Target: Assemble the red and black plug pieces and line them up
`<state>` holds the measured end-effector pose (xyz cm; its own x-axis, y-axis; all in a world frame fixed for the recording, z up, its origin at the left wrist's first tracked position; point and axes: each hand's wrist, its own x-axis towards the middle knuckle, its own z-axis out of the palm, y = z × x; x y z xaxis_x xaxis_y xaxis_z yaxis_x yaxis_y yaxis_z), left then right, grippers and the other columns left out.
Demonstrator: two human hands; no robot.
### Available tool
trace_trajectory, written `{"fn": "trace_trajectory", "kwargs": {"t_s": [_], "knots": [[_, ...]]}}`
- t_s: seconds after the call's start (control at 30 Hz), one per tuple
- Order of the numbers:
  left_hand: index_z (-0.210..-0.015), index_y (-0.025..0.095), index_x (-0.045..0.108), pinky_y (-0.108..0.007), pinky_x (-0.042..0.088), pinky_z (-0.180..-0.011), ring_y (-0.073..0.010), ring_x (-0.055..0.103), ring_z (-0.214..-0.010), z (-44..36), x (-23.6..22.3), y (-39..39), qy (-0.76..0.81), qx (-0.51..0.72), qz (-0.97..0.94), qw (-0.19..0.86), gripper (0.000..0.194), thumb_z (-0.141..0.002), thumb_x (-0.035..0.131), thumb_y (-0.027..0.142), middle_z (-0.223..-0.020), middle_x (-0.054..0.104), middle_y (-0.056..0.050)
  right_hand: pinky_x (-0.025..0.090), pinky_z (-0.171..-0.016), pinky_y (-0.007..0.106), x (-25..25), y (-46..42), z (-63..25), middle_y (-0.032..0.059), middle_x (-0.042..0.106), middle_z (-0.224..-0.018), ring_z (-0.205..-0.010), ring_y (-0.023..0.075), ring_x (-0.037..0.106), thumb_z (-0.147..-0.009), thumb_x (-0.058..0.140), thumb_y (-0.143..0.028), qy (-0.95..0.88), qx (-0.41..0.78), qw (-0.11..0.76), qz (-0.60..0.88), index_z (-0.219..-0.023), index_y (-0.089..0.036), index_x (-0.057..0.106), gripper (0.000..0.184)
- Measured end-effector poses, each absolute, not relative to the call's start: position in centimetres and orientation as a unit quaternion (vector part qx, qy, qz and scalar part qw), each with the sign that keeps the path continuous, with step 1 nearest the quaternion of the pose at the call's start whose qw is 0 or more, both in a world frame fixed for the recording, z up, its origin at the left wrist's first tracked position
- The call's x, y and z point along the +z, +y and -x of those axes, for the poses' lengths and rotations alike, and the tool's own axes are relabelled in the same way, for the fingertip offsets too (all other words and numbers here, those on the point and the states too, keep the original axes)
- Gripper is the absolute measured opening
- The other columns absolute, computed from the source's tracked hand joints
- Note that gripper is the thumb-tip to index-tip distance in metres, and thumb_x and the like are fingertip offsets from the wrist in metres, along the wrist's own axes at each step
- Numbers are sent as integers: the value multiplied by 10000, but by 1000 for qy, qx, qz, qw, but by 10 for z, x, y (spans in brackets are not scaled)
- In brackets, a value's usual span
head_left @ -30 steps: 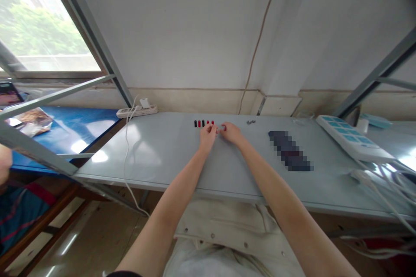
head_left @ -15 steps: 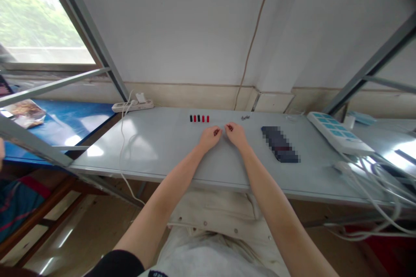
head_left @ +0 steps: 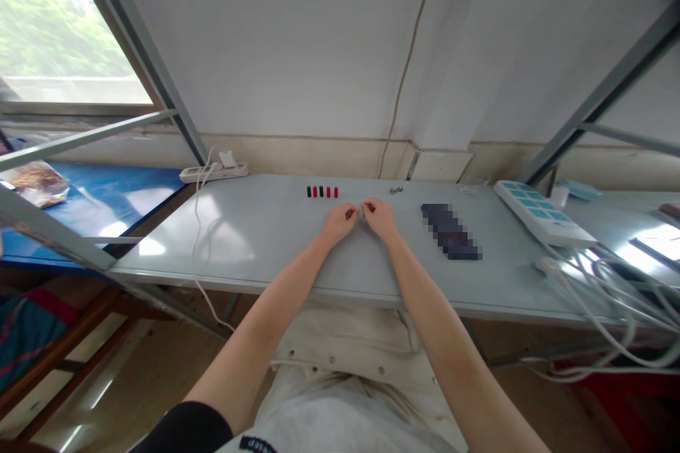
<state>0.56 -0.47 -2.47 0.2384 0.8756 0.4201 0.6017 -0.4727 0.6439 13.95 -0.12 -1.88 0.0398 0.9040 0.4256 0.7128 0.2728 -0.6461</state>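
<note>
Cylinders, three red, two black, form a row; whether the curled fingers grip anything, I cannot tell.

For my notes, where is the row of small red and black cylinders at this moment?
In the head view, the row is near the far edge of the grey table, beyond the left hand and left of the small dark pieces.

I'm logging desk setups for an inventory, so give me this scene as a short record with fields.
Surface: grey table
Row: five small cylinders, left to right black, red, black, red, red
Left hand: fingers curled, contents unclear
Right hand: fingers curled, close beside the left, contents unclear
Behind right hand: small dark pieces
Far right: white-and-blue block
Back left: white power strip
</note>
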Motion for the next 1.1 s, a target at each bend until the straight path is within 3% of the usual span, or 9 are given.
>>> {"fn": "trace_trajectory", "kwargs": {"t_s": [0.77, 0.93, 1.1], "knots": [[-723, 146, 619, -218, 342, -550, -101, 487, -552, -5, -25, -4, 495, 372, -769, 160, 250, -785, 427, 293, -596, 580, -14, 391, -607, 255, -25, 1, -139, 31, 597, -617, -571, 128, 511, -744, 460, -265, -686, 121, 414, 586, -698, -181, 602, 171], [-989, 175, 581, -237, 387, -629, -139, 550, -650, 2, -19, -5, 531, 349, -762, 123, 311, -787, 440, 364, -679, 612, -26, 384, -599, 254, -23, -1, -139, 32, 595, -616, -568, 127, 510, -751, 444, -269, -689, 125, 417, 579, -699, -178, 599, 187], [-1314, 168, 285, -274, 405, -682, -195, 587, -749, 11, -16, 3, 614, 312, -722, 65, 552, -794, 428, 283, -814, 625, -93, 379, -594, 258, -21, -2, -138, 22, 578, -577, -547, 128, 501, -752, 440, -276, -690, 123, 407, 586, -698, -179, 599, 194]]}}
